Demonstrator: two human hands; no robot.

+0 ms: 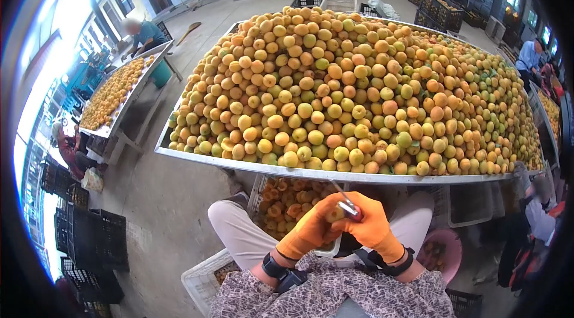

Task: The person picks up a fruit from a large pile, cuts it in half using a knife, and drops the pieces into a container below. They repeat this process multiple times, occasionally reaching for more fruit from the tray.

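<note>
Both my hands wear orange gloves and meet over my lap. My left hand (311,223) is closed around an apricot (333,214). In my right hand (369,226) is a small knife (354,213) with a red handle, its thin metal blade pointing up and away from me. The knife overlaps the apricot in this view, and the fingers of both hands come together there. Below the hands, between my knees, a crate (255,197) holds opened apricot halves (286,201).
A metal-edged table (287,171) heaped with whole apricots (335,85) stands before me. A white crate (200,279) is at my left, a pink basin (451,252) at my right. Black crates (98,237) stack farther left. Other people (149,34) sit at tables on both sides.
</note>
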